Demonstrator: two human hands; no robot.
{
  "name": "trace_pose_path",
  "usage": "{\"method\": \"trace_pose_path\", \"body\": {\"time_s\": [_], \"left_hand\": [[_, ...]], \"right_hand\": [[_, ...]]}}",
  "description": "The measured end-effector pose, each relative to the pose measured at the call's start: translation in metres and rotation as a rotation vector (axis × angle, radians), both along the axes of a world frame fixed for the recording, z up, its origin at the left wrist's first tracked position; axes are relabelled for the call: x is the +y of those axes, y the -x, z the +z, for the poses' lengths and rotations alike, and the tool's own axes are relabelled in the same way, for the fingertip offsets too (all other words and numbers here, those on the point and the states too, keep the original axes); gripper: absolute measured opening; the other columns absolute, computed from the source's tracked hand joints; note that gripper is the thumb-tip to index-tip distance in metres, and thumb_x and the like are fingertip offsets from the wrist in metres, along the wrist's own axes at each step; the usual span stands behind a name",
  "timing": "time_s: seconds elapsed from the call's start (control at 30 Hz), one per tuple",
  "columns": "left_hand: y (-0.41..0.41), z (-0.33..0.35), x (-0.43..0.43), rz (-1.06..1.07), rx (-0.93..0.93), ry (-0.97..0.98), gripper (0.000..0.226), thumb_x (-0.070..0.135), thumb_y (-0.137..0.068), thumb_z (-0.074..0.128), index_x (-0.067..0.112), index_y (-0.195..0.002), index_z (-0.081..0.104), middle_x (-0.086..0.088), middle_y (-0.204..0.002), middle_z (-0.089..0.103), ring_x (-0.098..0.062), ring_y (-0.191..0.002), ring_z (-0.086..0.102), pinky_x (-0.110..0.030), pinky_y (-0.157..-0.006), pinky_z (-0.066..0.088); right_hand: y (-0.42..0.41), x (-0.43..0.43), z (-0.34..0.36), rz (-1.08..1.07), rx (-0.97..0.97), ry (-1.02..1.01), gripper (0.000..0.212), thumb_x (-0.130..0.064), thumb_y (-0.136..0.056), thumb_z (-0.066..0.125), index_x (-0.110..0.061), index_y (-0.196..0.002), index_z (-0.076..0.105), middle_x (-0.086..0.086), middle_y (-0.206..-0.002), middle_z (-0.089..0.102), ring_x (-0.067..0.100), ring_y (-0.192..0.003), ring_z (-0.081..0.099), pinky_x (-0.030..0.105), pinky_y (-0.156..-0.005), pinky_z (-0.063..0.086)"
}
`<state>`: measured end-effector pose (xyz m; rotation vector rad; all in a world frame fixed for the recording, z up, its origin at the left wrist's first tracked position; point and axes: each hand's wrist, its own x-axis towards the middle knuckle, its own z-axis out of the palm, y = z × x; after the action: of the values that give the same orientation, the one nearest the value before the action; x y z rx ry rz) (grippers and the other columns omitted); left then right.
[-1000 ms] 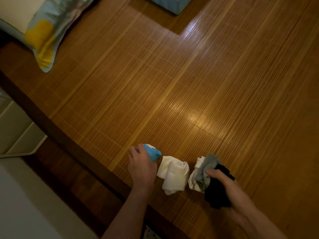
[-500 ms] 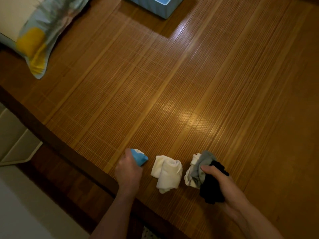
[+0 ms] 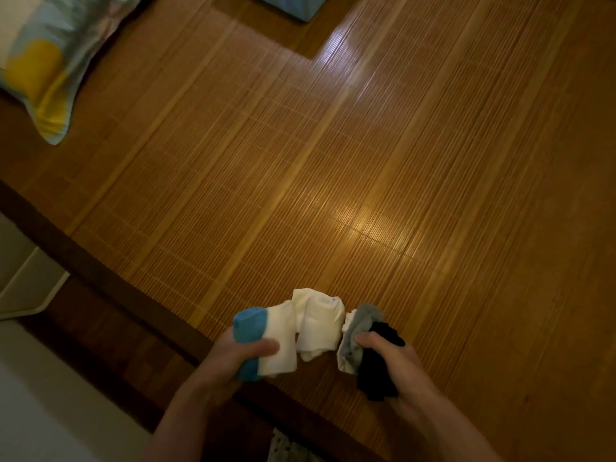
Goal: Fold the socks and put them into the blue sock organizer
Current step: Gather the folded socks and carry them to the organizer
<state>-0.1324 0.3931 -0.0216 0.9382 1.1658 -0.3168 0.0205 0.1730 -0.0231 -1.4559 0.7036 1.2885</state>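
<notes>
A ribbed bamboo mat (image 3: 366, 161) gleams under the light, a yellow-patched pillow (image 3: 43, 61) lies at its top-left corner, a dark wooden frame edge (image 3: 100, 271) runs along it, and beyond that sit pale floor (image 3: 50, 411) and white furniture (image 3: 23, 281).

Two bare hands work at the near edge of a brown bamboo mat (image 3: 333, 178) under dim, warm light. The left hand (image 3: 238, 358) grips a white sock with blue ends (image 3: 276, 341), thumb pressed across it. The right hand (image 3: 400, 371) holds a grey-and-white sock (image 3: 356, 335) and a black sock (image 3: 376, 368) bunched together. A rolled white sock bundle (image 3: 320, 323) sits between the two, touching both. Far off, a corner of the blue sock organizer (image 3: 293, 6) shows at the top edge, and a patterned pillow (image 3: 43, 61) lies at the upper left.
</notes>
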Motion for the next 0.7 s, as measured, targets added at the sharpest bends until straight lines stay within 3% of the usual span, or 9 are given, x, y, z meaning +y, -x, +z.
{"method": "trace_pose_path", "body": {"time_s": [0.13,0.37,0.5,0.7], "left_hand": [[-0.008,-0.004,-0.011,-0.077,0.017,0.006,0.082,0.023,-0.043,0.095,0.013,-0.119,0.066,-0.011,-0.104,0.079,-0.032,-0.096,0.075,-0.041,-0.071,0.061],[-0.022,-0.015,-0.022,-0.072,0.043,0.045,0.064,0.013,-0.058,0.090,0.012,-0.117,0.068,-0.012,-0.103,0.079,-0.030,-0.092,0.076,-0.040,-0.069,0.062],[-0.029,-0.022,-0.027,-0.081,0.072,0.081,0.051,0.005,-0.070,0.089,0.013,-0.116,0.068,-0.012,-0.103,0.079,-0.031,-0.094,0.076,-0.042,-0.071,0.061],[-0.034,-0.023,-0.034,-0.067,0.017,0.111,0.070,0.007,-0.063,0.091,0.015,-0.126,0.063,-0.013,-0.109,0.077,-0.028,-0.092,0.076,-0.040,-0.067,0.061]], "right_hand": [[0.004,0.001,-0.002,0.027,0.012,-0.007,0.036,-0.020,-0.070,0.087,-0.012,-0.101,0.071,0.011,-0.079,0.074,0.027,-0.063,0.070,0.032,-0.050,0.053],[0.007,0.007,-0.002,0.051,0.073,-0.126,0.059,-0.027,-0.056,0.089,-0.010,-0.110,0.073,0.016,-0.096,0.078,0.031,-0.076,0.073,0.035,-0.053,0.053],[0.001,0.006,-0.005,0.019,0.111,-0.166,0.060,-0.026,-0.065,0.085,-0.007,-0.119,0.068,0.018,-0.102,0.076,0.031,-0.077,0.071,0.033,-0.051,0.053],[-0.006,0.000,-0.007,0.023,0.130,-0.185,0.061,-0.025,-0.062,0.084,-0.004,-0.117,0.069,0.018,-0.102,0.076,0.031,-0.079,0.073,0.033,-0.054,0.056]]}}
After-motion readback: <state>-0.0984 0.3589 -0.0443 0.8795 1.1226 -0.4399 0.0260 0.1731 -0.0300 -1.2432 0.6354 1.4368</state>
